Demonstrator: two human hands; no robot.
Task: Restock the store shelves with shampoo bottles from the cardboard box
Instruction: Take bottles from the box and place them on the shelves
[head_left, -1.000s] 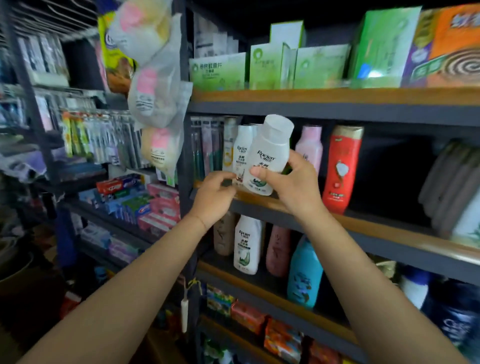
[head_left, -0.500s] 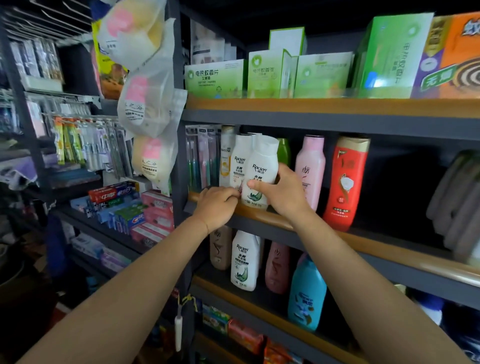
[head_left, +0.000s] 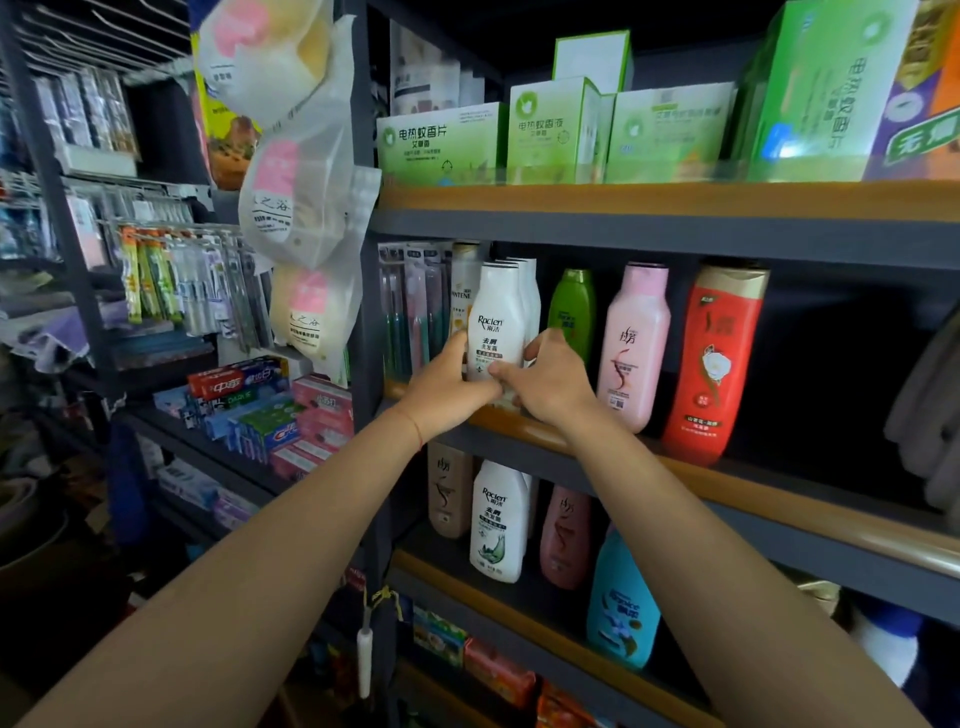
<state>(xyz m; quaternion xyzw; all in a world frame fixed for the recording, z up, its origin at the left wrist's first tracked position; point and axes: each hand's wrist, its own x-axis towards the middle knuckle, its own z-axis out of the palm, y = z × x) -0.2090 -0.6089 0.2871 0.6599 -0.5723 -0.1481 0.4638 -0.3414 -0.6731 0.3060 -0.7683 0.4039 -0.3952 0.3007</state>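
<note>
White Rocien shampoo bottle upright at middle shelf front edge; left hand and right hand grasp its base from both sides; long axis vertical, both hands equally near.

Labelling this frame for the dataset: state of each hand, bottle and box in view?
Front white Rocien shampoo bottle: upright on middle shelf, cap shut, both hands on it.
Left hand: grips its lower left side.
Right hand: grips its lower right side.
Pink shampoo bottle: upright, free.
Red shampoo bottle: upright, free.
Green cardboard boxes: closed.
</note>
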